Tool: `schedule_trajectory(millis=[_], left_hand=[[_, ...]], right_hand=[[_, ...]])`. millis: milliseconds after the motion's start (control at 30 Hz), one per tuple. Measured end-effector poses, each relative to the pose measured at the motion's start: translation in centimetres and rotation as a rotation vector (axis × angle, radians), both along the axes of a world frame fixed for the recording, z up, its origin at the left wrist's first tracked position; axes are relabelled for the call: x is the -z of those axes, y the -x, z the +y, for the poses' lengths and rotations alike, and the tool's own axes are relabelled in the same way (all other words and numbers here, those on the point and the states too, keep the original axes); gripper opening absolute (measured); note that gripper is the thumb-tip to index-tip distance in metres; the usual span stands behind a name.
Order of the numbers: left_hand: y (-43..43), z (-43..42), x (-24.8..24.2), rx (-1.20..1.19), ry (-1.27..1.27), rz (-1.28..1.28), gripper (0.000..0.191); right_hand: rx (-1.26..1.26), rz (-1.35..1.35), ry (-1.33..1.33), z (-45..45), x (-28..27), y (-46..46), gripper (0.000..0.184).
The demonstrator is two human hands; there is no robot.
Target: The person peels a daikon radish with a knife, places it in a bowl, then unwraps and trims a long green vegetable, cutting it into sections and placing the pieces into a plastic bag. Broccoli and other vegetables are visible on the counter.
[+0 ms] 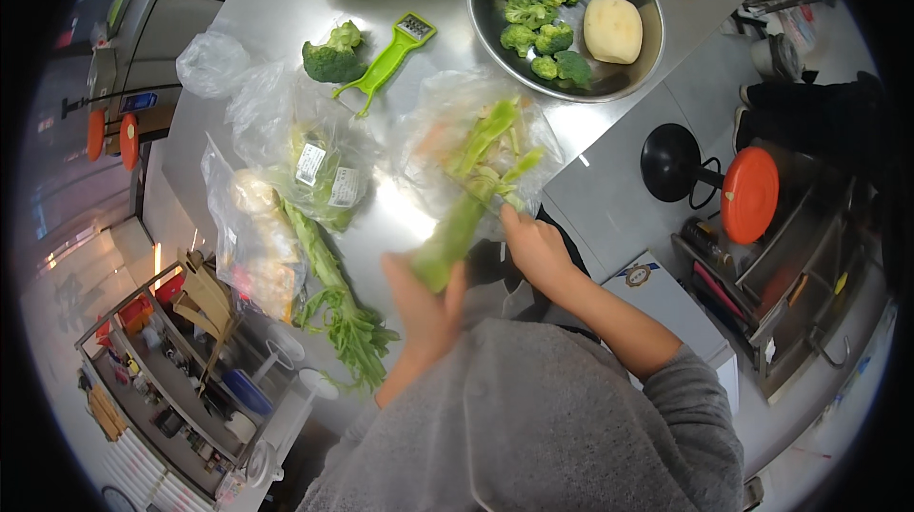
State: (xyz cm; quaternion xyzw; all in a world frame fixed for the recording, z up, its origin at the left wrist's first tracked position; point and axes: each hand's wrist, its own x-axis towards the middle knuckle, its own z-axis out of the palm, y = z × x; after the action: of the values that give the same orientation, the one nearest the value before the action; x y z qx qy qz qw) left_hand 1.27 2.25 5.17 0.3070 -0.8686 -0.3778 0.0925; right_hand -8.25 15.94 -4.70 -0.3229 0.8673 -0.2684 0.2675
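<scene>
My left hand (428, 305) grips the lower end of a thick green vegetable stem (457, 230), blurred, which points away from me. My right hand (537, 244) is closed around a small knife, whose thin blade (493, 206) lies against the stem; its handle is hidden in the fist. Beneath the stem's far end, a clear plastic bag (435, 112) is spread out, with green peel strips (489, 134) on it. Left of my left hand lies a leafy green stalk (321, 262).
A steel bowl (657, 34) holds broccoli florets (528, 12) and a peeled potato-like vegetable (613, 30). A green peeler (389, 66) lies beside a broccoli piece (335, 55). Bagged vegetables (328, 169) are at left. An orange-seated stool (750, 194) stands past the table's right edge.
</scene>
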Motion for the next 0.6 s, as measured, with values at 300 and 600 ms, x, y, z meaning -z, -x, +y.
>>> schedule_trajectory(millis=[300, 600], left_hand=[[0.6, 0.1, -0.3, 0.001, 0.038, -0.024, 0.039], [1.1, 0.3, -0.2, 0.070, 0.058, -0.033, 0.041]], right_hand=[[-0.042, 0.048, -0.098, -1.0, -2.6, 0.8, 0.014], [-0.092, 0.224, -0.267, -0.8, -5.8, 0.9, 0.010]])
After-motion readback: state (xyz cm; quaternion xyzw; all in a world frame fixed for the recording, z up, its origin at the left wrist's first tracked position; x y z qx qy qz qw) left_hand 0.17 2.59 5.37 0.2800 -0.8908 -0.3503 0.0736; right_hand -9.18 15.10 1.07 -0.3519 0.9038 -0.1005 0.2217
